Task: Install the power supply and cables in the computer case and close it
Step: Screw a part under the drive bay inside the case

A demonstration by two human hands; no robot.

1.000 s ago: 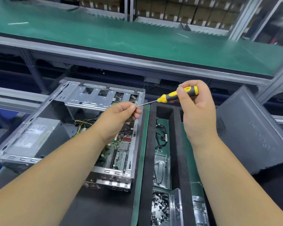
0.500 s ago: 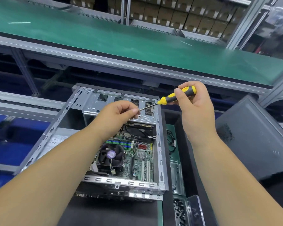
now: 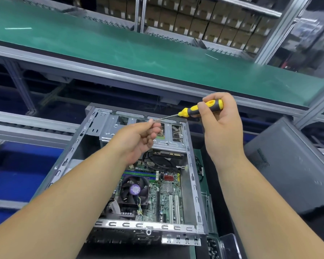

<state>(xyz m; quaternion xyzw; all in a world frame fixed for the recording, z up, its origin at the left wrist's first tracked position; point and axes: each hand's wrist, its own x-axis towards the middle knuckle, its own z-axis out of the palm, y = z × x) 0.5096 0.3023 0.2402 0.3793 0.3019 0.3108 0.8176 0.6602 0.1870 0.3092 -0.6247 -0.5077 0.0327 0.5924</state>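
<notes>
An open metal computer case [image 3: 192, 180] lies flat below my hands, its motherboard [image 3: 166, 195] and black CPU fan [image 3: 134, 189] exposed. My right hand [image 3: 223, 128] grips the yellow and black handle of a screwdriver [image 3: 200, 109] above the case's far end. The thin shaft points left to my left hand [image 3: 138, 139], whose thumb and fingers pinch the tip; whether a screw sits there is hidden. The grey side panel [image 3: 292, 165] leans at the right. My left forearm covers the case's left part.
A green conveyor belt [image 3: 120, 53] runs across behind the case, with stacked cardboard boxes [image 3: 204, 21] beyond it. Black foam trays with small screws [image 3: 212, 247] sit at the lower right. A blue surface [image 3: 17, 174] shows at the left.
The view has swung left, so the case now sits centred under my hands with the motherboard in full sight. Both hands keep the same hold on the screwdriver.
</notes>
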